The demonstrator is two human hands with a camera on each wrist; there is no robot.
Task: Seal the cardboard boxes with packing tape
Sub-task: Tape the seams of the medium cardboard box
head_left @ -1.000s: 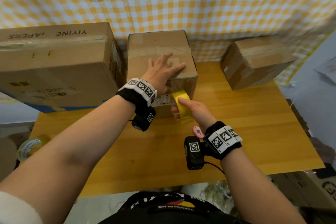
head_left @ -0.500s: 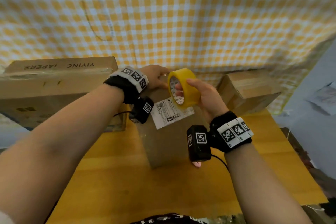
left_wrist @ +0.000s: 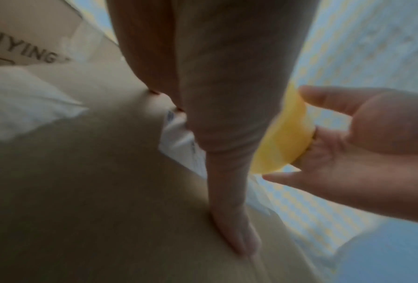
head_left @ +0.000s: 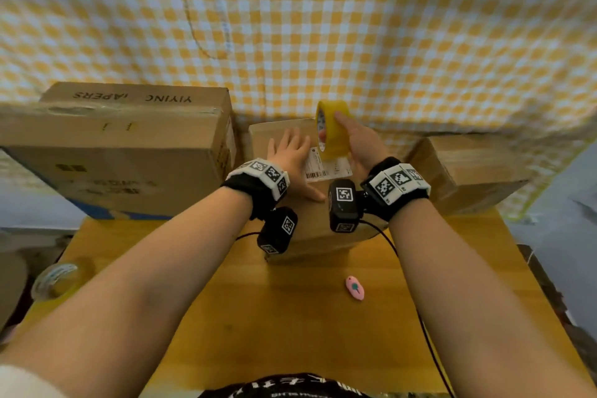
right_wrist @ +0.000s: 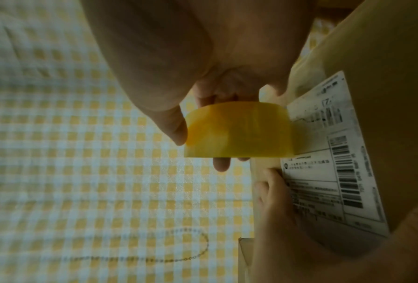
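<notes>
From the head view, the left hand lies flat, fingers straight, on the middle box. The right hand grips the yellow tape roll above it.

The left wrist view shows fingers pressing cardboard.

The right wrist view shows the roll beside the label. Taping looks about to start; next, I think, stick the tape's end down.

The left hand lies flat on the middle box — fingers straight. The right hand grips a yellow tape roll just above it.
</notes>
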